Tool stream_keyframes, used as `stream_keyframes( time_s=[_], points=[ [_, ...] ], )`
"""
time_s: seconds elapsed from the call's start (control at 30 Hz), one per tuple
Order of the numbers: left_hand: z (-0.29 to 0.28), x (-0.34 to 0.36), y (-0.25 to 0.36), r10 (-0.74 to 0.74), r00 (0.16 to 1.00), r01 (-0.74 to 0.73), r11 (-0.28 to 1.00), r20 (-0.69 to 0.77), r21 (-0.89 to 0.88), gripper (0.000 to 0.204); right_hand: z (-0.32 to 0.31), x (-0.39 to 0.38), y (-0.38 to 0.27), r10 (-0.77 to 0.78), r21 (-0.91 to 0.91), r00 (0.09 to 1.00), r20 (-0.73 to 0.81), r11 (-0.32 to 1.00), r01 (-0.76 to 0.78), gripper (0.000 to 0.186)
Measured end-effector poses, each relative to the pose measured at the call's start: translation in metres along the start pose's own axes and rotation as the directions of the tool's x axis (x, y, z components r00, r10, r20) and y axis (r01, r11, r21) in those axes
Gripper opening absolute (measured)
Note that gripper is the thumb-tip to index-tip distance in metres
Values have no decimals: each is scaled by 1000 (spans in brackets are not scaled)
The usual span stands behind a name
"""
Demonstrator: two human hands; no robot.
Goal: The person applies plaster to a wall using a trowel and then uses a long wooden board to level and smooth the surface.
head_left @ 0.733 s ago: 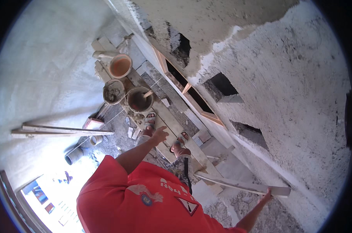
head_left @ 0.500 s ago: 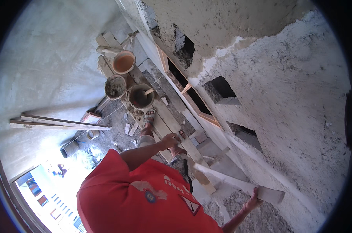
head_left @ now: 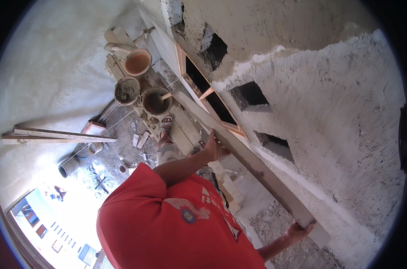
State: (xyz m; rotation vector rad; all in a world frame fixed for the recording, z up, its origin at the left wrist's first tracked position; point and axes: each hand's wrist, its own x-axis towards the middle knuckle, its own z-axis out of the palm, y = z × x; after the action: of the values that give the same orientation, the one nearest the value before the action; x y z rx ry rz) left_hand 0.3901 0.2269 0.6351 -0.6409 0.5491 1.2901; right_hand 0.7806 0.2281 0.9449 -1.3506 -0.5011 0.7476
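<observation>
A long, flat grey straightedge point(head_left: 257, 168) runs slantwise before me, from near the buckets down to the lower right, alongside the rough wall. My left hand point(head_left: 216, 148) grips its near edge toward the upper part, the fingers partly hidden beneath it. Close to the lower end, my right hand point(head_left: 298, 230) is closed around it, thumb on the face. Beyond it the wall point(head_left: 329, 107) shows smooth, darker plaster above and a paler, rough coat below, with several square holes. I cannot tell whether the straightedge touches the wall.
My feet stand on a plank platform point(head_left: 182, 134). On it are a bucket with an orange inside point(head_left: 137, 62), a bucket of grey mortar point(head_left: 127, 91) and a dark bucket point(head_left: 157, 102) with a handle sticking out. Long timbers point(head_left: 60, 135) lean at left. A wooden window frame point(head_left: 206, 93) lines the wall.
The straightedge has swung up toward the wall and turned along it. My left hand, earlier by my knee, now holds it too; my right hand has stayed near its lower end.
</observation>
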Motion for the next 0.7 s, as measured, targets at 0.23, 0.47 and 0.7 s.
stream_keyframes(
  time_s=[0.23, 0.47, 0.7],
  points=[
    [33, 21, 71, 282, 934, -264, 959, -218, 106, 62, -23, 16, 132, 294, 164, 952, 87, 938, -305, 59],
    [61, 24, 145, 375, 901, -401, 911, -219, -94, 75, 0, -2, 189, 206, 383, 880, 427, 841, -382, 61],
    [78, 18, 206, 539, 831, -556, 809, -135, -191, 78, 121, -47, 187, 477, 374, 877, -59, 825, -424, 65]
  ],
)
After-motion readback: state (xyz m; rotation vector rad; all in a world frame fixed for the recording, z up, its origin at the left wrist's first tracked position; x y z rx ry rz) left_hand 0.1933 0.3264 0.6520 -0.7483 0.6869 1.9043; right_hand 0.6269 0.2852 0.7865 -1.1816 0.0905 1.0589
